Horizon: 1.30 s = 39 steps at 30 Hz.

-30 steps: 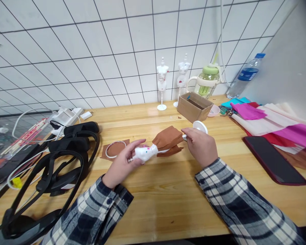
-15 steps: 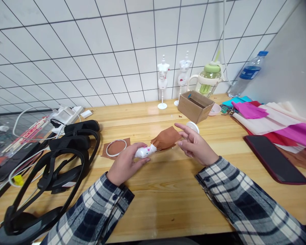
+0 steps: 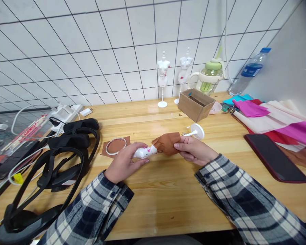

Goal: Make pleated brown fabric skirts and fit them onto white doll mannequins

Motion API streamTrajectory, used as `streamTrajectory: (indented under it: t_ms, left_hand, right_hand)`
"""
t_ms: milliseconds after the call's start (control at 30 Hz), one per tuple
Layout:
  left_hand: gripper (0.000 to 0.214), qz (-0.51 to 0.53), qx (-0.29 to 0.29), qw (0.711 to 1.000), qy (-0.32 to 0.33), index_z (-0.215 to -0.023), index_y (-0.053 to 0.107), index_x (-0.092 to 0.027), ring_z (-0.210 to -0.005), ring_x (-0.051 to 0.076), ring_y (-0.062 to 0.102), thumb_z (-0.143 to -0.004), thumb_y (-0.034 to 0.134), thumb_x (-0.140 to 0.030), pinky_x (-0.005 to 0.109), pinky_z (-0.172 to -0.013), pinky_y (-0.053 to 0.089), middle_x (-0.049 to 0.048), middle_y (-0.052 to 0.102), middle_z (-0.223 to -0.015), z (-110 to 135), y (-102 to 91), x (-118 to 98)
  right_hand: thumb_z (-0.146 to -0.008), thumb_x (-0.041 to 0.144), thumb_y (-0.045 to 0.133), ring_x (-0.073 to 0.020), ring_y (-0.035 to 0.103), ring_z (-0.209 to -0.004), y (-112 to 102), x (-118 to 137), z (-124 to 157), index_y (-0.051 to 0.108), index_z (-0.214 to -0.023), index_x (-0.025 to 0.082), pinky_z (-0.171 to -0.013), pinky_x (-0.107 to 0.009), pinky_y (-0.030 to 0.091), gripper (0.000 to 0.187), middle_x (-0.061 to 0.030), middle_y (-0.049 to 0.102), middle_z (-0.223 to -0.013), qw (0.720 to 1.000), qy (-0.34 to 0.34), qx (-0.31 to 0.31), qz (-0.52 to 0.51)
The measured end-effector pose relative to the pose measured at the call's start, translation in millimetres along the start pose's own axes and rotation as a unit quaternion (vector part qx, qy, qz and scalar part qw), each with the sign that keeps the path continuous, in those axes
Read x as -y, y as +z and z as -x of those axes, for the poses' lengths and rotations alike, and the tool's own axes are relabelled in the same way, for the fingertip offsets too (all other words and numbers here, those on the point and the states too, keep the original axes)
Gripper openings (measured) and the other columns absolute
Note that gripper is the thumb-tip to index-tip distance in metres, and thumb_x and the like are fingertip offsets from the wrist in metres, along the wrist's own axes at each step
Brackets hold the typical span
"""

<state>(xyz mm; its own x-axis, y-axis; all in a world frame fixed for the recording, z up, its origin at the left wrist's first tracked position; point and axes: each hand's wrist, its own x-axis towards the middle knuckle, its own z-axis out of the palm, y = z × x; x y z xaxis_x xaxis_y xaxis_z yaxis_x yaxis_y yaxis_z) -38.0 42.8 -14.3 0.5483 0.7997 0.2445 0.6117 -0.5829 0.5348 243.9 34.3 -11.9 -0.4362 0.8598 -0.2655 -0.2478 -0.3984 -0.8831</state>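
A small white mannequin [image 3: 145, 152] lies sideways across the wooden table [image 3: 153, 200], its round white stand [image 3: 197, 130] pointing right. A brown paper skirt [image 3: 167, 143] is gathered around its lower half. My left hand [image 3: 124, 161] is closed around the mannequin's torso. My right hand [image 3: 193, 150] pinches the right edge of the brown skirt. A white ring on a brown paper scrap [image 3: 115, 146] lies just left of my left hand.
Two upright white mannequins [image 3: 162, 79] and an open cardboard box [image 3: 196, 104] stand at the back. A green-lidded jug [image 3: 209, 79] and a water bottle [image 3: 250, 70] are by the wall. Coloured paper sheets [image 3: 270, 117] and a phone [image 3: 274, 157] lie right; black headbands and cables [image 3: 53, 160] left.
My right hand opened and lifted off half a second ago, then came back down and closed on the brown skirt. The left hand kept hold of the mannequin.
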Motion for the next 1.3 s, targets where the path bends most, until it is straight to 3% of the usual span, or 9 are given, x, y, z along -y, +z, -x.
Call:
streamTrajectory:
  t_ms: [267,433,667,867,967,1100,1167,1233,1300]
  left_hand:
    - [0.043,-0.014,-0.024,1.0,-0.002,-0.117,0.054,-0.019,-0.096,0.023,0.066,-0.083,0.066,-0.043,0.036,-0.083,0.054,0.0097,0.068,-0.109,0,-1.7,2]
    - [0.034,-0.061,-0.047,0.995,0.063,-0.113,0.056,-0.019,-0.094,0.022,0.066,-0.086,0.064,-0.037,0.035,-0.083,0.053,0.0084,0.07,-0.105,-3,-5.9,-4]
    - [0.024,-0.151,-0.089,0.969,0.172,-0.107,0.062,-0.021,-0.1,0.023,0.062,-0.085,0.055,-0.014,0.041,-0.09,0.048,0.0077,0.07,-0.105,-6,-15.3,-1]
    - [0.024,-0.167,-0.104,0.958,0.209,-0.107,0.063,-0.024,-0.098,0.022,0.062,-0.085,0.059,-0.017,0.041,-0.089,0.049,0.0067,0.07,-0.107,-3,-16.0,4]
    - [0.024,-0.174,-0.11,0.953,0.223,-0.107,0.063,-0.026,-0.099,0.022,0.063,-0.085,0.059,-0.018,0.041,-0.09,0.049,0.006,0.07,-0.108,-2,-15.9,6]
    - [0.027,-0.197,-0.112,0.942,0.247,-0.109,0.063,-0.027,-0.1,0.022,0.062,-0.084,0.06,-0.016,0.042,-0.091,0.049,0.0059,0.07,-0.11,-2,-16.3,4]
    - [0.027,-0.201,-0.102,0.94,0.254,-0.11,0.063,-0.028,-0.099,0.021,0.063,-0.086,0.058,-0.017,0.041,-0.091,0.05,0.0054,0.07,-0.111,-2,-15.8,0]
    - [0.027,-0.198,-0.094,0.94,0.263,-0.111,0.063,-0.028,-0.097,0.02,0.064,-0.088,0.055,-0.017,0.04,-0.09,0.05,0.0046,0.071,-0.11,-3,-14.8,-5]
    - [0.029,-0.196,-0.087,0.938,0.271,-0.111,0.064,-0.028,-0.098,0.02,0.064,-0.089,0.052,-0.014,0.039,-0.088,0.05,0.0045,0.071,-0.11,-4,-13.6,-9]
  right_hand:
    - [-0.073,0.039,0.076,-0.0027,0.037,-0.038,-1,12,11,0.062,-0.102,0.017,-0.03,-0.016,0.01,0.039,0.0047,0.055,-0.062,0.999,-0.029,-0.019,0.035]
    - [-0.068,0.037,0.08,-0.0021,0.033,-0.037,-6,18,14,0.062,-0.098,0.019,-0.031,-0.017,0.007,0.039,0.007,0.051,-0.061,0.996,-0.034,-0.082,-0.021]
    - [-0.074,0.049,0.071,-0.0028,0.037,-0.04,-9,18,18,0.067,-0.097,0.019,-0.03,-0.02,0.006,0.037,-0.0039,0.067,-0.089,0.998,-0.023,-0.01,-0.049]
    - [-0.071,0.041,0.077,-0.0017,0.032,-0.038,-2,16,16,0.066,-0.087,0.016,-0.031,-0.018,0.007,0.032,-0.0002,0.063,-0.071,0.999,0.002,-0.018,-0.026]
    - [-0.068,0.038,0.079,-0.0004,0.031,-0.037,0,15,14,0.065,-0.088,0.017,-0.031,-0.018,0.012,0.032,0.0009,0.063,-0.073,0.999,-0.004,-0.021,-0.039]
    - [-0.074,0.044,0.073,-0.0017,0.031,-0.035,1,17,15,0.066,-0.098,0.018,-0.032,-0.02,0.017,0.036,0.0005,0.064,-0.073,0.996,-0.041,-0.045,0.064]
    - [-0.079,0.046,0.066,-0.0053,0.035,-0.038,4,17,17,0.066,-0.099,0.019,-0.035,-0.021,0.025,0.033,0.0023,0.059,-0.063,0.963,-0.126,-0.149,0.184]
    - [-0.082,0.042,0.063,-0.0089,0.042,-0.046,10,16,20,0.067,-0.092,0.02,-0.044,-0.024,0.036,0.024,0.0012,0.057,-0.064,0.87,-0.242,-0.265,0.339]
    - [-0.083,0.035,0.062,-0.0111,0.045,-0.053,16,14,24,0.067,-0.087,0.021,-0.053,-0.027,0.041,0.015,-0.0009,0.059,-0.07,0.759,-0.328,-0.319,0.463]
